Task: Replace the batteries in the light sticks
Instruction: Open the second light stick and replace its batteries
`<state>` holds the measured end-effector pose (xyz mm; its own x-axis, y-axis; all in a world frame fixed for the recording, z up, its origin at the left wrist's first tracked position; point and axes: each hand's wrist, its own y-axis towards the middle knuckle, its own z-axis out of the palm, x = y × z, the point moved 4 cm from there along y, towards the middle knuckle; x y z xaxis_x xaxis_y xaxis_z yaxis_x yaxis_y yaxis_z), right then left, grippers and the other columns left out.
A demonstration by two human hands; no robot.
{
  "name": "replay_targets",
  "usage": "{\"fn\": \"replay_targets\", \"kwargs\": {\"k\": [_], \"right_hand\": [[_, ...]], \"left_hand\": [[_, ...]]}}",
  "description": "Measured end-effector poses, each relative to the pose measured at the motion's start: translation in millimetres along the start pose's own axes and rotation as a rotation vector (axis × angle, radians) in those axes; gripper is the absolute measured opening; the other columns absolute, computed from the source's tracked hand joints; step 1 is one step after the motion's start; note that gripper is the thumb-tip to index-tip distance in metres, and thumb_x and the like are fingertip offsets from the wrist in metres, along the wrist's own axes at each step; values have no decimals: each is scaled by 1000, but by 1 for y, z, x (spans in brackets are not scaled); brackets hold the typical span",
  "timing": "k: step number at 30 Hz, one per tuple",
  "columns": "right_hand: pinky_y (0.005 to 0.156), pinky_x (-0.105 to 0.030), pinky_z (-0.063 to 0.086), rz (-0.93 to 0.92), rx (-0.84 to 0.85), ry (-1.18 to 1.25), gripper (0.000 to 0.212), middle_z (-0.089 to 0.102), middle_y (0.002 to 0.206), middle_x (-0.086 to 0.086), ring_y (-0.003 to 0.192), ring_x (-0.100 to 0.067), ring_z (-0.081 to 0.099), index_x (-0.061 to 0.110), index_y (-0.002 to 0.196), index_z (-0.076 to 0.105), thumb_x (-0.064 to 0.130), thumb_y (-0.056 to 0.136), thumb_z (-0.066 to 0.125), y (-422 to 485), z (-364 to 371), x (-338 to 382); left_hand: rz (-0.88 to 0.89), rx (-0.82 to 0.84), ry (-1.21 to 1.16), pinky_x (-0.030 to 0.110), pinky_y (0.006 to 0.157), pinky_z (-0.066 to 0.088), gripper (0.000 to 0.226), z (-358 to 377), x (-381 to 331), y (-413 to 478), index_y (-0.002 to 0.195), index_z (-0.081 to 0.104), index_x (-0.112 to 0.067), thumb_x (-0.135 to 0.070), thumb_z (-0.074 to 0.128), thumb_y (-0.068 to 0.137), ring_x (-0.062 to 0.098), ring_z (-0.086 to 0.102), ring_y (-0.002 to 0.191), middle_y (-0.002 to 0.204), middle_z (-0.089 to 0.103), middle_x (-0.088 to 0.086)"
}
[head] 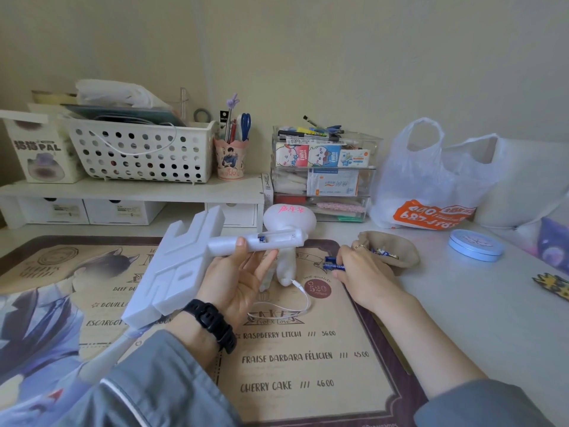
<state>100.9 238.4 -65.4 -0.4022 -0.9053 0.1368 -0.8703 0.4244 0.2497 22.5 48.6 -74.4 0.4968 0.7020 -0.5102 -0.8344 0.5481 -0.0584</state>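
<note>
My left hand (237, 278) holds a white light stick (191, 260) by its handle, above the desk mat. The handle's battery compartment (277, 237) faces up, uncovered, with one blue battery end showing inside. My right hand (360, 272) pinches blue batteries (334, 262) just above the mat, to the right of the stick. A second white light stick (289, 223) with red characters on its round head lies behind the first. More batteries (383, 252) sit in a beige cloth pouch (397, 248) right behind my right hand.
A printed desk mat (292, 359) covers the desk. A white cable (295, 306) runs across it. A blue round tin (475, 245) and a white plastic bag (431, 180) lie at the right. A shelf with a white basket (138, 149), pen cup (231, 161) and clear drawers (323, 180) stands at the back.
</note>
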Motion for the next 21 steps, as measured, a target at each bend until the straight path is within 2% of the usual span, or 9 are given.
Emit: {"fn": "replay_targets", "kwargs": {"k": [5, 8, 10, 12, 15, 18, 21], "right_hand": [[76, -39, 46, -59, 20, 84, 17, 45, 100, -3, 96, -24, 51, 15, 95, 59, 32, 94, 57, 2, 7, 4], [75, -37, 46, -73, -28, 217, 10, 54, 89, 1, 89, -22, 54, 19, 85, 59, 25, 93, 59, 7, 7, 6], [71, -35, 47, -36, -109, 504, 10, 60, 77, 3, 75, -18, 57, 18, 84, 57, 17, 94, 56, 10, 0, 8], [62, -29, 47, 35, -142, 931, 7, 63, 74, 0, 65, -16, 57, 13, 96, 55, 10, 98, 49, 8, -11, 12], [55, -27, 43, 33, 53, 1566, 24, 63, 74, -8, 62, -18, 56, 15, 117, 51, 0, 99, 43, 0, -17, 28], [56, -26, 41, -44, 237, 1716, 30, 61, 76, -8, 62, -16, 54, 17, 114, 58, -2, 99, 40, -7, -23, 42], [55, -26, 45, -52, 285, 1804, 25, 61, 76, -7, 62, -16, 59, 14, 106, 58, -1, 97, 40, -9, -27, 46]], "left_hand": [[16, -5, 6, 37, 80, 56, 22, -1, 1, 1, 100, 57, 6, -14, 49, 95, 27, 63, 107, 104, 66, 17], [44, -4, 37, 37, 82, 56, 22, 0, 1, 0, 96, 58, 7, -13, 49, 95, 28, 64, 105, 101, 67, 17], [70, -4, 53, 37, 82, 56, 21, 0, 0, 0, 97, 58, 7, -11, 48, 96, 28, 64, 104, 102, 67, 18], [85, 2, 74, 35, 81, 57, 22, 0, -1, 1, 99, 58, 8, -11, 48, 96, 28, 65, 104, 105, 66, 18], [105, 4, 101, 34, 81, 57, 24, -2, -1, 2, 107, 57, 10, -10, 47, 96, 27, 65, 105, 109, 66, 18], [134, 8, 119, 36, 82, 57, 21, -3, 0, 3, 108, 57, 6, -8, 48, 96, 24, 68, 100, 107, 68, 16], [153, 2, 108, 37, 82, 57, 26, -3, 0, 4, 118, 53, 5, -7, 48, 95, 25, 68, 99, 106, 68, 16]]}}
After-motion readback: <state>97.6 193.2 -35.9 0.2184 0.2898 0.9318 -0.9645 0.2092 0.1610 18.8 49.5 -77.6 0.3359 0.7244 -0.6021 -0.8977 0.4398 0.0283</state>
